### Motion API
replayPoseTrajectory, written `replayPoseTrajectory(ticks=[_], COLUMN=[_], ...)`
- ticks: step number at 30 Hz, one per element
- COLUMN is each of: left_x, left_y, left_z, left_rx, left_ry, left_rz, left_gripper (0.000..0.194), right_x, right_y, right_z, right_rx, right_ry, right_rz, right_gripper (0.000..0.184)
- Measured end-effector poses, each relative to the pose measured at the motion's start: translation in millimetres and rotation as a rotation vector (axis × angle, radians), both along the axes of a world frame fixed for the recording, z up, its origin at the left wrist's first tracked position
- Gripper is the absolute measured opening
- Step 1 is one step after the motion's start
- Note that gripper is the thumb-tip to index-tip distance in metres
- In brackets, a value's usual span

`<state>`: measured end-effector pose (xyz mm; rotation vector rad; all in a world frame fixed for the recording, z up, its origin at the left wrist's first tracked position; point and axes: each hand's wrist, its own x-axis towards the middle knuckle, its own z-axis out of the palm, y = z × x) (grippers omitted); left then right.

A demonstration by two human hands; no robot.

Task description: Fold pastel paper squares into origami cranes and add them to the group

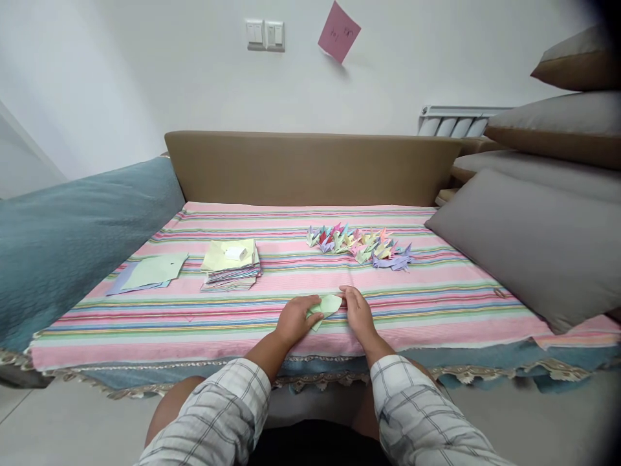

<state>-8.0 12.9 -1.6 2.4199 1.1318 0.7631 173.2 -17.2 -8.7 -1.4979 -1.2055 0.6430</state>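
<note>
Though partly outside, green paper [330, 304] in left grip [297, 321]

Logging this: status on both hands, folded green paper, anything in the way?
Left hand holding folded green paper. Right hand beside its tip, contact unclear. Multicoloured paper cranes beyond, apart.

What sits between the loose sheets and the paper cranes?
In the head view, the paper stack, topped by a small white object, then striped cloth.

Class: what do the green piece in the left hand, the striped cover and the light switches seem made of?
Green piece: matte paper, by its thin, crisp edges. Striped cover: dull fabric, perhaps cotton, softly wrinkled. Light switches: probably plastic, smooth and white.
</note>
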Motion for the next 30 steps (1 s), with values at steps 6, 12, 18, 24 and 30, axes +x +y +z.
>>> replayPoseTrajectory(ticks=[6,12,18,24,30], left_x=[0,0,0,0,0], left_y=[-1,-3,-3,-2,-3], left_z=[-3.2,-3.0,-4.8,-7.1,-5.5], left_rx=[0.006,0.053,0.090,0.110,0.095], left_ry=[-0.063,-0.071,-0.029,-0.039,-0.042], left_rz=[0.060,0.031,0.005,-0.003,-0.002], left_gripper=[0.031,0.027,0.017,0.017,0.019], right_x=[3,2,9,10,4], right_y=[-7,-9,-14,-10,-7], right_z=[-15.7,-15.4,-12.6,-12.4,-14.5], right_rx=[0.092,0.042,0.055,0.053,0.021], right_ry=[-0.362,-0.464,-0.417,-0.351,-0.415], right_rz=[0.097,0.134,0.253,0.241,0.134], right_gripper=[0.016,0.020,0.023,0.026,0.027])
